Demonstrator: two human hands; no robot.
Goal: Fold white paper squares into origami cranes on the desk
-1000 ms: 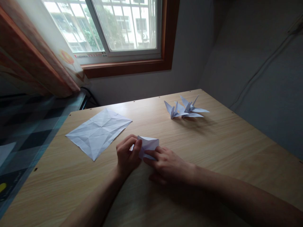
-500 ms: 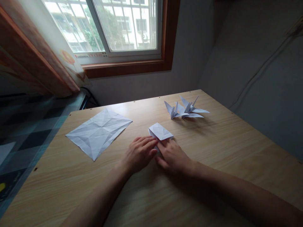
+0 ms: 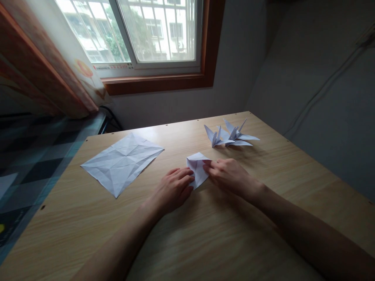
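A small folded white paper (image 3: pixel 198 168) lies on the wooden table (image 3: pixel 263 218) between my two hands. My left hand (image 3: pixel 173 190) rests flat on the table, its fingertips pressing the paper's left edge, fingers stretched out. My right hand (image 3: pixel 231 176) has its fingers curled and pinches the paper's right edge. Two finished white paper cranes (image 3: pixel 230 135) stand farther back to the right.
A creased, unfolded square of white paper (image 3: pixel 123 163) lies at the left of the table. Behind are a window (image 3: pixel 146 35) with a wooden sill, a curtain (image 3: pixel 43 66) and grey walls. A checked cloth (image 3: pixel 32 164) lies left of the table.
The folded paper went from held up in both hands to lying on the table. My right hand has shifted right and back to its right edge; my left hand flattened.
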